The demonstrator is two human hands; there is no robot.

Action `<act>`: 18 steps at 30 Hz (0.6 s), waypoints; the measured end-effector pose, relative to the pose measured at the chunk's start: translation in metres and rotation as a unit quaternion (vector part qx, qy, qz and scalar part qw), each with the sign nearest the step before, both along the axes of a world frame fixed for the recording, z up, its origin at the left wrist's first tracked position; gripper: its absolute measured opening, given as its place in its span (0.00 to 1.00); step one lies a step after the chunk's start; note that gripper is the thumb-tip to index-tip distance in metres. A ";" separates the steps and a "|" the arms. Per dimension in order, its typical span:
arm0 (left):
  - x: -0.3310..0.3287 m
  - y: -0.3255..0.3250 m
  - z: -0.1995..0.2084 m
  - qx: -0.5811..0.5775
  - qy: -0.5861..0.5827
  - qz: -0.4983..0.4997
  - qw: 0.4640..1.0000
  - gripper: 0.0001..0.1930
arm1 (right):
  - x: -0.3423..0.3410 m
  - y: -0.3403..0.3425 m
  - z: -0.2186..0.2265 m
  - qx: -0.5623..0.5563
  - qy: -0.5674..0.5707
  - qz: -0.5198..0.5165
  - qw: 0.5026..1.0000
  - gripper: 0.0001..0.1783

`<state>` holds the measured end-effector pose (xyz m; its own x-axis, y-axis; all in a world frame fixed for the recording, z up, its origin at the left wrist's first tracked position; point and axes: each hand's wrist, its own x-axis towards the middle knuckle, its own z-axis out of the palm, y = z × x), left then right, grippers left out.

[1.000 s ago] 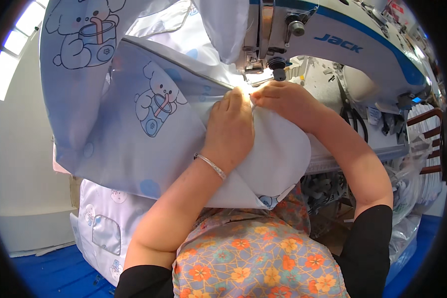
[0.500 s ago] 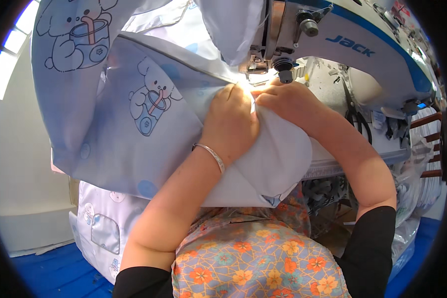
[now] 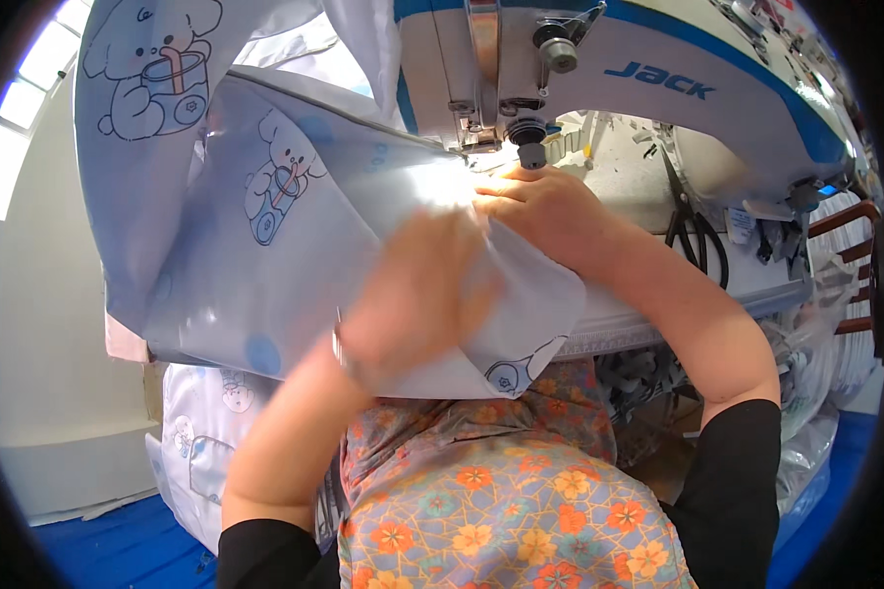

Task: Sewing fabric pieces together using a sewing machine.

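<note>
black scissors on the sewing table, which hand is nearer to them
Right. The right hand is by the sewing machine's needle area, left of the black scissors; the left hand, blurred, is farther left, over the pale printed fabric.

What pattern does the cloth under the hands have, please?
The cloth bears blue spots and cartoon animals with drinks, best in the head view.

On your left, pale wall, bright paned window high up; blue floor below. On your right, brown slatted furniture.
</note>
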<state>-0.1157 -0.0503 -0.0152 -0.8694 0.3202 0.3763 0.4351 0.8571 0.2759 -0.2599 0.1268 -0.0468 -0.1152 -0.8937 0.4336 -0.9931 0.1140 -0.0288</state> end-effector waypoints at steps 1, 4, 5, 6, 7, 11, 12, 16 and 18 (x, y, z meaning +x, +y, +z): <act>0.026 0.012 0.005 0.021 -0.044 -0.029 0.998 0.23 | 0.000 -0.001 -0.001 0.016 -0.002 -0.007 1.000 0.18; 0.085 0.025 0.003 -0.043 -0.120 -0.043 0.991 0.26 | 0.001 -0.001 -0.004 -0.008 -0.003 -0.022 1.000 0.18; 0.097 0.021 0.001 -0.128 -0.151 -0.028 0.980 0.28 | 0.002 0.000 -0.004 -0.010 -0.015 -0.029 0.999 0.18; 0.104 0.014 0.000 -0.128 -0.149 -0.025 0.980 0.28 | 0.003 0.000 -0.005 -0.012 -0.025 -0.033 0.999 0.18; 0.110 0.003 0.001 -0.162 -0.154 -0.006 0.975 0.28 | 0.004 0.001 -0.005 -0.012 -0.025 -0.032 0.999 0.18; 0.111 -0.050 0.010 -0.219 -0.074 0.029 0.973 0.22 | 0.017 0.002 -0.009 -0.043 -0.066 -0.039 0.996 0.18; 0.106 -0.064 0.010 -0.182 -0.051 0.060 0.980 0.20 | 0.021 0.001 -0.011 -0.047 -0.067 -0.051 0.995 0.18; 0.083 -0.102 -0.002 -0.015 -0.052 0.094 0.994 0.23 | 0.032 -0.001 -0.016 -0.062 -0.061 -0.071 0.994 0.17; 0.076 -0.112 -0.011 0.047 -0.054 0.098 0.993 0.23 | 0.034 -0.002 -0.017 -0.076 -0.062 -0.078 0.992 0.16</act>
<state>-0.0401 -0.1619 -0.0263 -0.9483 0.1092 0.2981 0.2266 0.8905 0.3946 -0.2257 0.1252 -0.0641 -0.3082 -0.7866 0.5351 -0.9513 0.2511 -0.1788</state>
